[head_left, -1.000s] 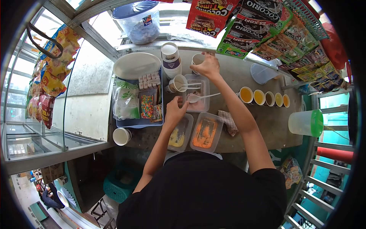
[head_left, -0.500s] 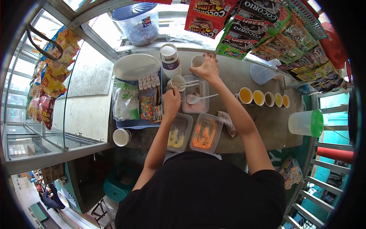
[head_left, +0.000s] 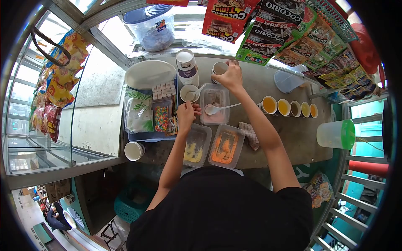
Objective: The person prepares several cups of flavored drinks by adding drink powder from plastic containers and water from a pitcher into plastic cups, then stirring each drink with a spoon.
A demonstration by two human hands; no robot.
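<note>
My right hand is closed around a white paper cup near the back of the counter. Just below a second paper cup is my left hand, its fingers apart and nothing visible in them. White plastic spoons lean inside that second cup. Right of it, a clear tub contains pinkish powder and a white spoon. Closer to my body are a tub of yellow powder and a tub of orange powder.
Several filled cups stand in a row at right, beyond a checked cloth. A blue tray with packets is at left, beside stacked cups. Sachets hang overhead. A green-lidded container stands far right.
My left hand has let go of the cup with the spoons and drawn back toward me. That cup has settled and its spoons have shifted. My right hand's cup has moved slightly right.
</note>
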